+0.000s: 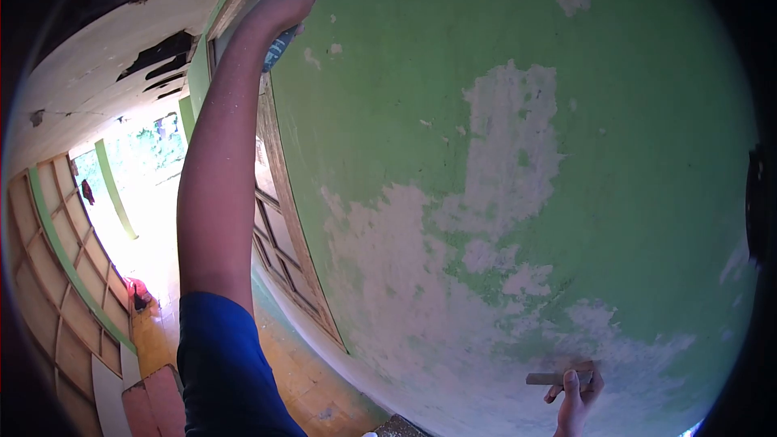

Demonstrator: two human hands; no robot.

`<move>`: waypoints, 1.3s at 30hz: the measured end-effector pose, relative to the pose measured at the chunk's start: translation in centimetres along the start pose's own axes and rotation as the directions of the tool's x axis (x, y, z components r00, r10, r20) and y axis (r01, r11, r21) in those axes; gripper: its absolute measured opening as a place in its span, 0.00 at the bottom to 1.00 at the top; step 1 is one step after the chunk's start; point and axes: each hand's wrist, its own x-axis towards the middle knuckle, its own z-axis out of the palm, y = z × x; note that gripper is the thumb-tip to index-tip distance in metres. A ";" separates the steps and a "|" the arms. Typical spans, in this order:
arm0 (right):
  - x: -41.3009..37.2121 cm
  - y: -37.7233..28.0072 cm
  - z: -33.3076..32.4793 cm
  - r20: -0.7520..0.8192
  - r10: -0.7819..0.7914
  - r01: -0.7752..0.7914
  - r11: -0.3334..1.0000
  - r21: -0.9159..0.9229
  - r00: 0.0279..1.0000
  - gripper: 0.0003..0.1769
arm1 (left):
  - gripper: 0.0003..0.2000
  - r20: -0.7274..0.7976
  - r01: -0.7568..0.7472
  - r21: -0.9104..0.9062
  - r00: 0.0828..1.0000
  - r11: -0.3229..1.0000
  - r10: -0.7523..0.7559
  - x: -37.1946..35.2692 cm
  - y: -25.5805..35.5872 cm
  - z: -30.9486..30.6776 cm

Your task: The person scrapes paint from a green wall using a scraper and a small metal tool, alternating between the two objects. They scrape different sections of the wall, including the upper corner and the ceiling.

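Note:
My left hand (293,5) is raised high at the upper left, closed around a scraper. Its blue, light-marked handle (279,48) sticks out below the fist, and a thin dark tip points at the green wall (647,154); whether it touches is hard to tell. Low on the right, my right hand (576,396) grips a flat brownish strip (550,378) between thumb and fingers, close to the wall. Bare whitish patches (510,146) show where the green paint is gone, the largest spreading across the lower wall.
Beside the wall stands a wooden window frame (299,251) with panes. Yellow floor tiles (303,380) run below. To the left are a wood-framed panel wall (69,251), a pinkish board (154,405) and a red item (139,293). The ceiling (105,73) has dark holes.

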 end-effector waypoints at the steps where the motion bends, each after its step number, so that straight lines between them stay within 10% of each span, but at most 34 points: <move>1: 0.0 0.1 -0.2 0.027 -0.009 0.010 1.000 -0.011 1.000 0.09 | 0.23 -0.004 -0.005 -0.005 1.000 1.000 0.005 0.2 0.1 0.1; 39: -0.1 -0.4 0.0 0.025 -0.006 0.008 0.997 -0.073 1.000 0.09 | 0.22 -0.079 -0.001 -0.105 0.997 0.994 -0.007 3.9 -1.4 -0.3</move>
